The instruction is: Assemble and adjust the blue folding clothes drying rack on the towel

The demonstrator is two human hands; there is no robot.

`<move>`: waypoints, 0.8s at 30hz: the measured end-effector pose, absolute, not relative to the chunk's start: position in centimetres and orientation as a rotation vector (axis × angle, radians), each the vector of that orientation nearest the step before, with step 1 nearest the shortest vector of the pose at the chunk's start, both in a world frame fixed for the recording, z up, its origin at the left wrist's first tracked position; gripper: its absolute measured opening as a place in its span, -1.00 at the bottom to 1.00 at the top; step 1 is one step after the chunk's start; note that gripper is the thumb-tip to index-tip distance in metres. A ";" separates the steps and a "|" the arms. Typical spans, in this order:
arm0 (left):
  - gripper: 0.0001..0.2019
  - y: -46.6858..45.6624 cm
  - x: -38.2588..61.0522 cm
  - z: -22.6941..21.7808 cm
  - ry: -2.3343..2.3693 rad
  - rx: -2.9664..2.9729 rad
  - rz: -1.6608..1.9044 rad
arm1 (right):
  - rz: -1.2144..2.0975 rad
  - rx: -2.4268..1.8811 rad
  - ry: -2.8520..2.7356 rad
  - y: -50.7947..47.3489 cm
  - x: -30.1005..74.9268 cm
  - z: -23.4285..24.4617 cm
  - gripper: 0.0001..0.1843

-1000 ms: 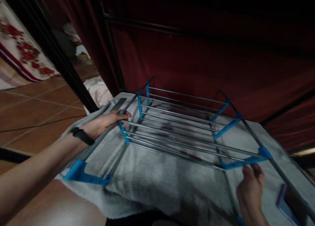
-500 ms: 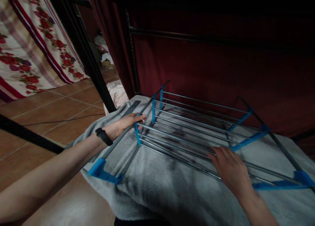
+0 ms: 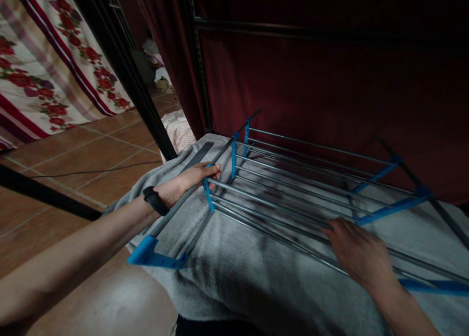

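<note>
A shoe rack (image 3: pixel 278 194) of grey metal tubes and blue plastic brackets lies across a grey blanket. At its left side, my left hand (image 3: pixel 201 175) is closed round the side tube beside a blue bracket (image 3: pixel 208 194); a black band circles that wrist. My right hand (image 3: pixel 361 253) grips one of the long front tubes near the rack's right end, its fingertips curled over the metal and partly hidden. Another blue bracket (image 3: pixel 156 255) sticks out at the near left corner. Several loose grey tubes (image 3: pixel 198 155) lie together on the blanket left of the rack.
The grey blanket (image 3: pixel 234 287) covers the surface under the rack. Black metal posts (image 3: pixel 135 87) stand at the left, with a dark red curtain (image 3: pixel 293 82) behind. A floral cloth (image 3: pixel 62 57) hangs at far left; a thin cable (image 3: pixel 98 171) crosses the tiled floor.
The view has shifted slightly, and the rack's right end now sits farther right in it. Both hands keep their hold on the rack; my right hand appears a little farther right.
</note>
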State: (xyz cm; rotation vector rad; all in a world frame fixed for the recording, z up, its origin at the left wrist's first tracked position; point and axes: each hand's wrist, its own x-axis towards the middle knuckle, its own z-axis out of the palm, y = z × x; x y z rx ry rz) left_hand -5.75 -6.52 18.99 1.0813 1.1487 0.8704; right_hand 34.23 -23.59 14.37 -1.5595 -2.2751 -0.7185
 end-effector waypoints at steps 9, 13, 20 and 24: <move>-0.79 -6.9 -5.4 19.2 1.126 1.018 0.880 | -0.682 -1.538 -2.172 -24.5 32.7 14.2 -0.72; -0.66 -6.9 -5.5 19.1 1.056 0.967 0.910 | -0.596 -1.391 -2.158 -26.9 28.9 12.3 -0.70; -0.35 -7.3 -6.2 18.1 0.920 0.877 0.961 | -0.444 -1.531 -2.196 -24.2 25.5 9.2 -0.59; -0.53 -8.3 -7.0 15.5 0.937 0.862 1.045 | -0.397 -1.591 -2.224 -22.1 26.5 8.9 -0.63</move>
